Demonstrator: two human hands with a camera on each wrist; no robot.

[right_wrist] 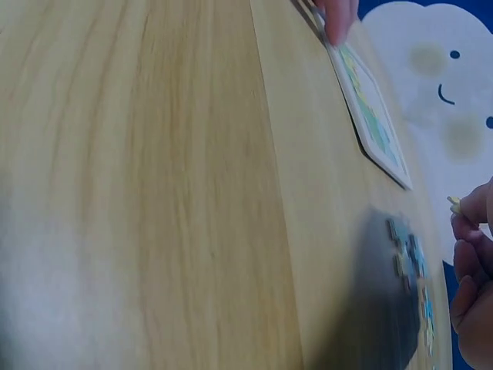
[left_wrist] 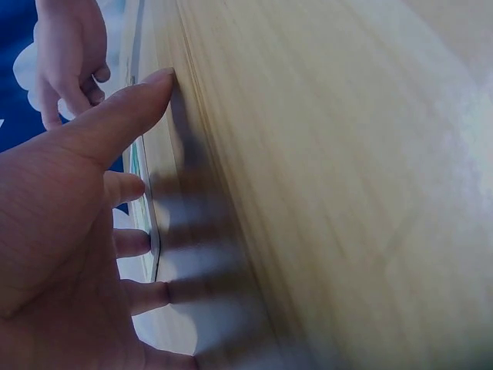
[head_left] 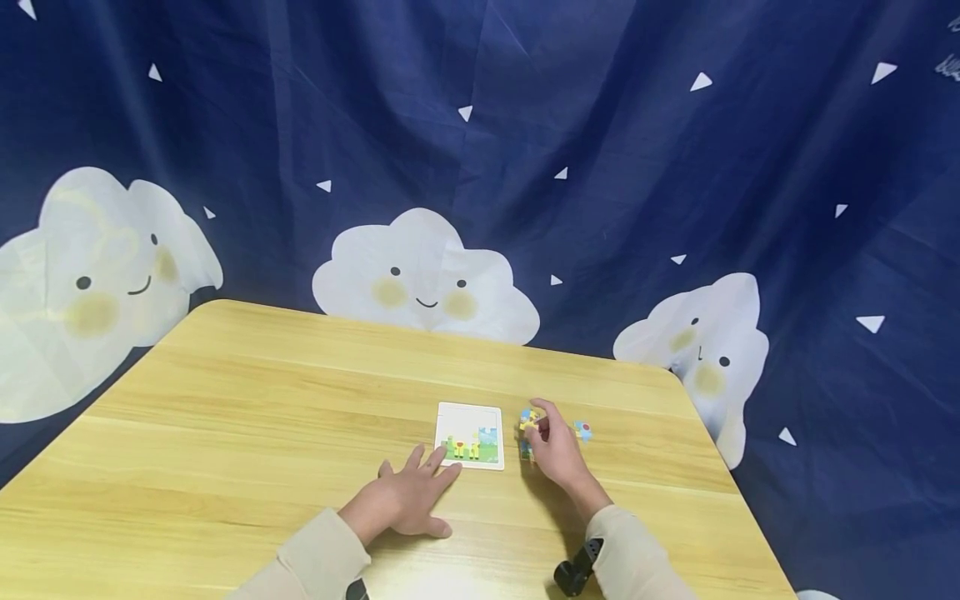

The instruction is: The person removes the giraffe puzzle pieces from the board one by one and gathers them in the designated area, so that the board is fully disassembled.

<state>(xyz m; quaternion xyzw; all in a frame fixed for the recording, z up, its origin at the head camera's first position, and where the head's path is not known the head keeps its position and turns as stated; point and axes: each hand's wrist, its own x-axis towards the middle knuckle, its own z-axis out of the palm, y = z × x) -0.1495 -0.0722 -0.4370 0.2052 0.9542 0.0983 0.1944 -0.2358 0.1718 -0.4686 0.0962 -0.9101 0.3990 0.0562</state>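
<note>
A square white jigsaw puzzle tray (head_left: 463, 418) lies on the table, with joined pieces forming a green, yellow and light blue picture along its bottom and right side. My left hand (head_left: 412, 497) is spread flat, its fingertips at the tray's near left corner. To the right of the tray, my right hand (head_left: 558, 450) pinches a small yellowish puzzle piece (right_wrist: 455, 205) between thumb and finger, raised off the table. Loose puzzle pieces (right_wrist: 404, 248) lie below that hand, partly hidden by it in the head view. Just beyond its knuckles is a blue piece with a red spot (head_left: 583, 430).
The light wooden table (head_left: 262, 400) has rounded far corners. Behind it hangs a dark blue curtain (head_left: 600, 100) printed with smiling clouds and white triangles. A black device (head_left: 577, 568) sits at the right wrist, by the beige sleeve.
</note>
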